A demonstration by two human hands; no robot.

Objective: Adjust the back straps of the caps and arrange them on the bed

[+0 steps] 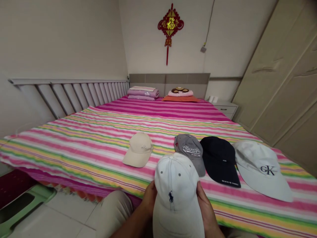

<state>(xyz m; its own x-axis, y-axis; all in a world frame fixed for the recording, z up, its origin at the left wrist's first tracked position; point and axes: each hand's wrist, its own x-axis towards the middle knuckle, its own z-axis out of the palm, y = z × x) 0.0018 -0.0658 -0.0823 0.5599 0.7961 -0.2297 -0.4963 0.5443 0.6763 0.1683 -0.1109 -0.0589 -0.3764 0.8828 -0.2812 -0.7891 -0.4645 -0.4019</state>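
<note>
Between my two hands is a white baseball cap (177, 185) with a small navy horse-rider emblem, its brim toward me. My left hand (150, 198) grips its left side and my right hand (205, 201) its right side; some fingers are hidden behind the cap. Beyond it, on the bed, lies a beige cap (138, 149) to the left. A grey cap (190, 150) with white lettering, a black cap (219, 158) and a white cap with "CK"-like letters (262, 168) sit side by side to the right.
A striped sheet (86, 142) covers the bed. Folded bedding (143, 93) and a pink-and-orange pile (180, 96) rest by the headboard (170, 81). A white radiator (61, 96) runs along the left. A green stool (27, 205) stands on the tiled floor; a nightstand (225, 108) is at right.
</note>
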